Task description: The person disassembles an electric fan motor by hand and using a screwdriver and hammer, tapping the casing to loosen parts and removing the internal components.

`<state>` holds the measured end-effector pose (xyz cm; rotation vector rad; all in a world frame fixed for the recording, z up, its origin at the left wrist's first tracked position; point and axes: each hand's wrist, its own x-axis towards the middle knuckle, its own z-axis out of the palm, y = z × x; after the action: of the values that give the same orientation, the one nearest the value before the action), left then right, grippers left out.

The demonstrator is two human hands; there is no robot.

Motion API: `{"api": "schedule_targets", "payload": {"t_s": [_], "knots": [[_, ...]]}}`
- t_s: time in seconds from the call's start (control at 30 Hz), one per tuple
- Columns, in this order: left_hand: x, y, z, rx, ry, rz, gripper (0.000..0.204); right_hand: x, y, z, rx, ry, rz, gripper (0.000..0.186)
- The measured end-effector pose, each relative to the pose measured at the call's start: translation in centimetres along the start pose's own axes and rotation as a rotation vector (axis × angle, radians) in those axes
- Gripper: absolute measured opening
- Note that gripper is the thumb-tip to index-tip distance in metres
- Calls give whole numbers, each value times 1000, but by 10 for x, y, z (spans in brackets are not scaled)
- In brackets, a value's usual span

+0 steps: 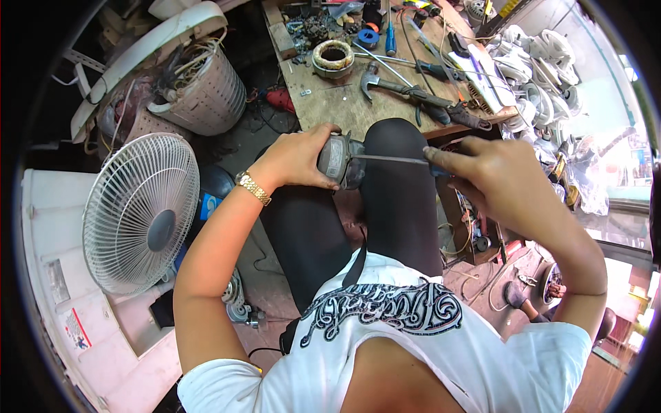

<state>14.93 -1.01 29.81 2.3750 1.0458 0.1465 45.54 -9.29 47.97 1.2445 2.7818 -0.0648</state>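
Observation:
Over my lap, my left hand grips a small grey electric motor from its left side, thumb and fingers around the casing. A dark end of the motor faces right. My right hand is closed around the handle of a long screwdriver. Its thin metal shaft runs level across my thigh and meets the motor's dark right end. Most of the handle is covered by my fingers, with a bit of blue showing. What the tip touches on the motor is too small to make out.
Ahead is a wooden workbench with a claw hammer, a copper-wound stator ring and a blue screwdriver. A caged fan stands at my left beside a slotted basket. White fan parts pile up at the right.

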Motion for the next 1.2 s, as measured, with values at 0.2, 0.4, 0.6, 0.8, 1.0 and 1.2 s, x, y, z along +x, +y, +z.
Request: {"api": "schedule_targets", "payload": {"t_s": [0.2, 0.4, 0.6, 0.8, 1.0, 1.2], "knots": [[-27, 24, 2, 95, 151, 56, 89, -20, -22, -99, -175, -41, 96, 35], [-35, 28, 7, 336, 346, 313, 94, -19, 12, -68, -55, 234, -19, 29], [-30, 31, 3, 176, -9, -76, 99, -11, 21, -43, 116, 136, 8, 28], [-37, 26, 1, 278, 251, 242, 95, -5, 12, -59, 192, 112, -44, 24], [-27, 13, 11, 317, 218, 257, 99, 18, 8, -51, 93, 17, -47, 23], [-31, 8, 12, 277, 171, 165, 101, 42, -1, -52, 96, -42, -58, 22]]}}
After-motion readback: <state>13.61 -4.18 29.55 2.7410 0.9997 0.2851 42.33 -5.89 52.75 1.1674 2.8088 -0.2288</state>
